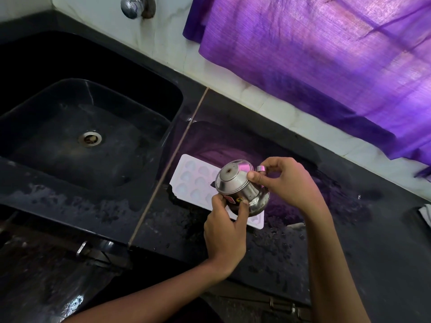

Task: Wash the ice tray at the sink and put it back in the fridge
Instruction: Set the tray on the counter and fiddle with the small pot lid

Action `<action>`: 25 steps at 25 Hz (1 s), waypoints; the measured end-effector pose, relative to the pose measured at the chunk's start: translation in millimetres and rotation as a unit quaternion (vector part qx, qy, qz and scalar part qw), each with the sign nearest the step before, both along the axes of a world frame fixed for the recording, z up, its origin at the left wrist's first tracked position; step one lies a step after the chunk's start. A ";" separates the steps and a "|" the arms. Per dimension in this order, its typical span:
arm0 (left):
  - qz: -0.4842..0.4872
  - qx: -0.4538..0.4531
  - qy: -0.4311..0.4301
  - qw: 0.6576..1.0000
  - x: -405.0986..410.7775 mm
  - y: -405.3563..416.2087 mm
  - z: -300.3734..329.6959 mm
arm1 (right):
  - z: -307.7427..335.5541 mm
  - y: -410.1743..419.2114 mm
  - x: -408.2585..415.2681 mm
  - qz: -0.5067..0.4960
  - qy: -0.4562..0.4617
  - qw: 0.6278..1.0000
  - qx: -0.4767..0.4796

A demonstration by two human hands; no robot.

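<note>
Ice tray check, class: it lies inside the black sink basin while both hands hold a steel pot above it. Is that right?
Not quite. In the head view the ice tray lies on the counter right of the sink, not inside the basin. The left hand and right hand do hold the steel pot above it.

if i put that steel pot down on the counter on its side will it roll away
Probably. The steel pot has a rounded, bulging body, so it would likely roll or rock. Its polished surface and the wet-looking counter suggest it may slide too. Upright, on its base, it should sit steadier.
</note>
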State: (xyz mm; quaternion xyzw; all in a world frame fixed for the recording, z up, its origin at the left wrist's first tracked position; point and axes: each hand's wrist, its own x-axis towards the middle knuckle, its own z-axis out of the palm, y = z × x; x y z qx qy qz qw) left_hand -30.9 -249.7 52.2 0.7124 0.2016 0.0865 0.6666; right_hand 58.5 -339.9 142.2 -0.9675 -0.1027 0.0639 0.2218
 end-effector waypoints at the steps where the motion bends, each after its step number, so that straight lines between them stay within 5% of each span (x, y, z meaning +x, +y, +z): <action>1: 0.002 0.000 0.003 1.000 -1.5 0.7 -0.4 | -1.2 0.3 -0.2 0.002 0.001 1.000 -0.003; 25: 0.007 -0.002 -0.003 1.000 -4.1 4.7 -1.5 | 2.9 6.1 -2.1 0.002 0.004 1.000 -0.011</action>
